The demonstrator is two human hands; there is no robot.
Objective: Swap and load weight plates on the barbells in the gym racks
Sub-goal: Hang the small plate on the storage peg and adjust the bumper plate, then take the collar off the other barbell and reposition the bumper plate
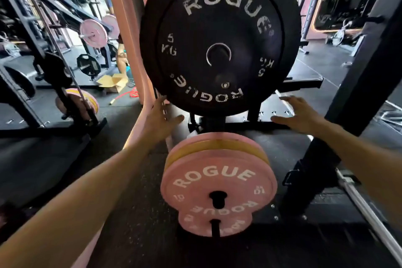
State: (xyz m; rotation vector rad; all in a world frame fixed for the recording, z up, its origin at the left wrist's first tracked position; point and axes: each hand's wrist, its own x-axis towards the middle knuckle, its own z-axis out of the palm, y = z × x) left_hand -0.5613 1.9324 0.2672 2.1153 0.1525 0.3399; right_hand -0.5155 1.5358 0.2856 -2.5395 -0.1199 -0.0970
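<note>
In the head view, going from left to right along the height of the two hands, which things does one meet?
Pink and yellow plates on the floor → pink rack post → left hand → black Rogue plate → right hand → black rack upright.

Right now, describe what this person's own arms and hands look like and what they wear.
Both forearms come in bare from the bottom corners, with no sleeve in view. The left hand and right hand wear no gloves. No watch, wristband or ring shows, though the picture is slightly blurred.
</note>
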